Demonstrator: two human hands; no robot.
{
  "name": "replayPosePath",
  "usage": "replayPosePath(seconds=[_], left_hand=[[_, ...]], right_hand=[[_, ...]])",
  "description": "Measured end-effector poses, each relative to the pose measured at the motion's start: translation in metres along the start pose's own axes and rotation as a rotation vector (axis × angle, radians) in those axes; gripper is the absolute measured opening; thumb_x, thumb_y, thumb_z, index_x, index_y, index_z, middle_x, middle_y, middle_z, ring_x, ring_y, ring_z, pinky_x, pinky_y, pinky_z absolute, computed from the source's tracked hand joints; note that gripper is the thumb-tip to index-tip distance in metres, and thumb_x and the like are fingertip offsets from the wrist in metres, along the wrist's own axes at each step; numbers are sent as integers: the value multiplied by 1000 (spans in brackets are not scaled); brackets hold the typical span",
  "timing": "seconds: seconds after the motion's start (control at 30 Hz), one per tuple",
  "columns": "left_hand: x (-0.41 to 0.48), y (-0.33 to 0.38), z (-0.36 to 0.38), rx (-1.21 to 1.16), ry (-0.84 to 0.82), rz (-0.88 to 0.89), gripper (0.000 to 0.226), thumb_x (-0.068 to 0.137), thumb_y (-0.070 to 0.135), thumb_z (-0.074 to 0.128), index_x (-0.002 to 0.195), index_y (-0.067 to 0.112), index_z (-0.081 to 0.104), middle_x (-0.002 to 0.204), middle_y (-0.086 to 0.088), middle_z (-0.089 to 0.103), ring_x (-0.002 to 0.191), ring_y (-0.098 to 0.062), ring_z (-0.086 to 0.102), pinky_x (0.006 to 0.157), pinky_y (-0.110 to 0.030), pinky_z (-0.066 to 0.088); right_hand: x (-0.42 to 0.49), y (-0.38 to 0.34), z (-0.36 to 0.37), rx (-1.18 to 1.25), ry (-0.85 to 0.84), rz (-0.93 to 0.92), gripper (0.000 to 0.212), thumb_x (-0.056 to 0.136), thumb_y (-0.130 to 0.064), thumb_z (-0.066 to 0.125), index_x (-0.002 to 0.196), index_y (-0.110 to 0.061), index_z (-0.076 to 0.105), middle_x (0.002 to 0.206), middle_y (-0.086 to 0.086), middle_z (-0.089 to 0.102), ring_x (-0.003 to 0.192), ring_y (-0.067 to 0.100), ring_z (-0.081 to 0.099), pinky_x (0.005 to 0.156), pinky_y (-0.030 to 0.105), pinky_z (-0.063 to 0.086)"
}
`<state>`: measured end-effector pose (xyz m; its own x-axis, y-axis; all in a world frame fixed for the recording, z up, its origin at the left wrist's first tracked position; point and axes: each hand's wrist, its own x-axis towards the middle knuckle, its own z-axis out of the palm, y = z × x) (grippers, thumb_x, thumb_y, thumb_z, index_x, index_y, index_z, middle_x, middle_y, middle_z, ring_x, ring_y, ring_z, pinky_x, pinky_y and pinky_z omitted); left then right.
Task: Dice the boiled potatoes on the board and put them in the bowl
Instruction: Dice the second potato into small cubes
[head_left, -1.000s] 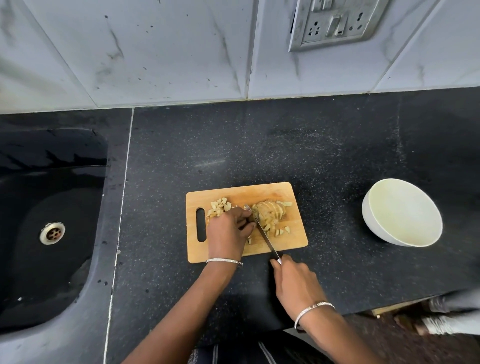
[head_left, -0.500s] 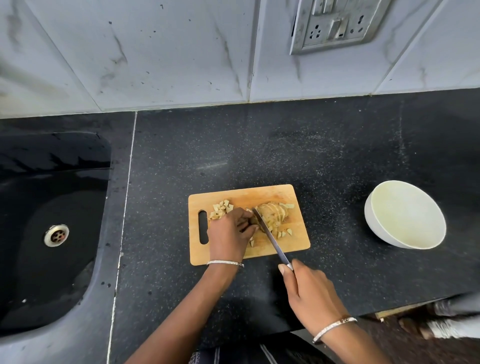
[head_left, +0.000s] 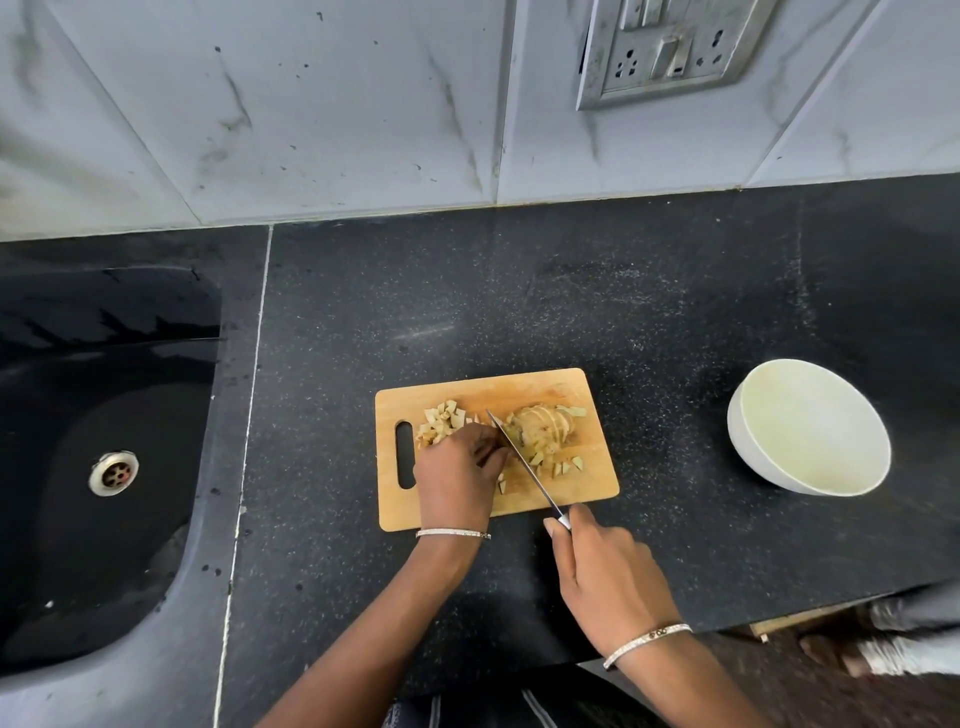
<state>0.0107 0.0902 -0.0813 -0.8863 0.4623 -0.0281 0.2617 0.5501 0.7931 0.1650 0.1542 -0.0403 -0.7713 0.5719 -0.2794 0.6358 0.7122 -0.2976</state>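
Drawn back rightward, right hand (head_left: 608, 577) clenching knife (head_left: 524, 462); left hand (head_left: 457, 483) curled beside sliced potato (head_left: 540, 431), grasp unclear. Soft, crumbly: steady lightly by the sides.

The wall (head_left: 311, 104) is clad in large white tiles with grey veining, joined by thin grout lines. A metal switch-and-socket plate (head_left: 670, 52) is mounted at the upper right of the wall. Below it runs a black speckled stone bench (head_left: 571, 301). A pale seam (head_left: 248, 415) separates the bench from the sink section on the left. The black sink (head_left: 78, 545) has a round metal drain (head_left: 113, 472). Brown floor (head_left: 831, 696) shows at the lower right, past the bench edge.
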Motion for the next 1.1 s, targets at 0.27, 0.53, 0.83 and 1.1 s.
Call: replayPosePath(seconds=[0.27,0.53,0.83,1.1], left_hand=[[0,6,-2,55,20,20,12,78,20,77,89,20,77,82,8,75,76,-11,70,76,-33,56],[-1,5,-2,63,9,24,14,77,22,78,91,21,76,83,9,75,78,-11,70,77,-34,56],[1,4,-3,33,-19,20,17,75,21,80,91,22,76,83,11,74,78,-5,69,76,-32,57],[5,11,-5,56,-127,38,59,65,27,88,119,22,66,97,4,73,86,-7,68,81,-30,58]], right_hand=[[2,-1,-4,-94,-3,11,38,103,-47,19,114,-21,44,94,4,67,91,33,67,62,37,40],[5,0,-4,-93,2,12,37,103,-48,19,112,-21,44,94,3,67,90,33,66,61,36,38],[7,2,-2,-41,31,4,39,102,-49,20,108,-21,46,87,3,67,84,34,67,60,38,42],[7,12,-5,128,122,-18,33,96,-53,20,84,-26,35,66,-3,56,70,32,62,54,38,32]])
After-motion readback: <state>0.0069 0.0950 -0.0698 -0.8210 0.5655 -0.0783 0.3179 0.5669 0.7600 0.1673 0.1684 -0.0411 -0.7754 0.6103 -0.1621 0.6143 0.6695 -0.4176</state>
